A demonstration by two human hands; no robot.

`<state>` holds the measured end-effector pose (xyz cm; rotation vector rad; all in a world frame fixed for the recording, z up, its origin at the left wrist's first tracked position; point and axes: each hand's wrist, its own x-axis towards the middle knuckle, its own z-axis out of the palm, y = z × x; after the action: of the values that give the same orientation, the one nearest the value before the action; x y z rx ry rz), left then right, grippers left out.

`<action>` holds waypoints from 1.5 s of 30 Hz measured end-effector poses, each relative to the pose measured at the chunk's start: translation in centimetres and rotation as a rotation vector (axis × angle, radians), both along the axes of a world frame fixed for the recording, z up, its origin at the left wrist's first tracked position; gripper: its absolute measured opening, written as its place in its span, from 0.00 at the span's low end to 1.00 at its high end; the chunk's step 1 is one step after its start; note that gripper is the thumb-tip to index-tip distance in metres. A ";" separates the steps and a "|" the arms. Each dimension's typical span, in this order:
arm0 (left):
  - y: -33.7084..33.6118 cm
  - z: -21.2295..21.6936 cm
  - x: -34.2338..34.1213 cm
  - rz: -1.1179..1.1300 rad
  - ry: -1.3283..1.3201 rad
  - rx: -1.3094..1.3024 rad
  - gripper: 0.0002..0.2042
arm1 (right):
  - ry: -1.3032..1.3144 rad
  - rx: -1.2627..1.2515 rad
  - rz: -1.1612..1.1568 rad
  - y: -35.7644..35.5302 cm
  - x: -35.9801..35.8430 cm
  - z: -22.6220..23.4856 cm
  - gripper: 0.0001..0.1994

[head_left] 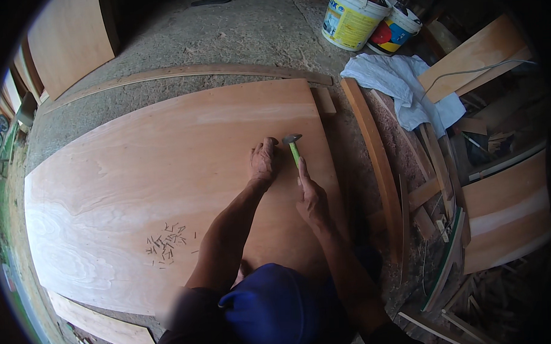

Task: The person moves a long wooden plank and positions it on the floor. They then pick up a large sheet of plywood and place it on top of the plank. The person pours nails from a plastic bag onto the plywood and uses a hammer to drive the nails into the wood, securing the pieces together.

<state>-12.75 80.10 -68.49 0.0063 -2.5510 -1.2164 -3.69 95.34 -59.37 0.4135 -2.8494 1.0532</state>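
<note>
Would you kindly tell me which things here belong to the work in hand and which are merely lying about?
In use: hammer in right hand; left hand pressed on plywood sheet; loose nails.
Lying about: two paint buckets; white cloth; wood offcuts.

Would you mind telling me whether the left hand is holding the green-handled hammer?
No, the right hand grips the hammer, while the left hand rests on the plywood sheet.

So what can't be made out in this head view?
- Nail under the left hand: hidden by the fingers.
- Hammer handle end: covered by the right hand.
- Scattered nails on the plywood sheet: too small to count.
- Buckets: cut off by the top edge.
</note>
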 end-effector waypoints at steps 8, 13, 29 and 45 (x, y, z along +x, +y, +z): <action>-0.1 0.3 0.5 -0.008 -0.020 0.006 0.14 | -0.182 0.057 -0.057 -0.5 0.7 0.1 0.36; -0.7 0.5 0.5 -0.026 0.001 0.088 0.17 | -0.141 0.077 -0.051 -0.6 -0.9 1.8 0.35; -1.2 1.1 0.1 -0.055 -0.025 0.234 0.20 | 0.225 -0.093 -0.081 -1.2 0.7 0.1 0.32; -10.4 2.6 20.2 -0.024 -0.153 0.310 0.13 | -0.321 0.177 -0.089 -3.8 0.3 -2.3 0.32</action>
<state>7.43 69.68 -65.86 0.1437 -2.4644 -1.6672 -3.40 91.51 -61.64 0.1340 -3.2231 0.9304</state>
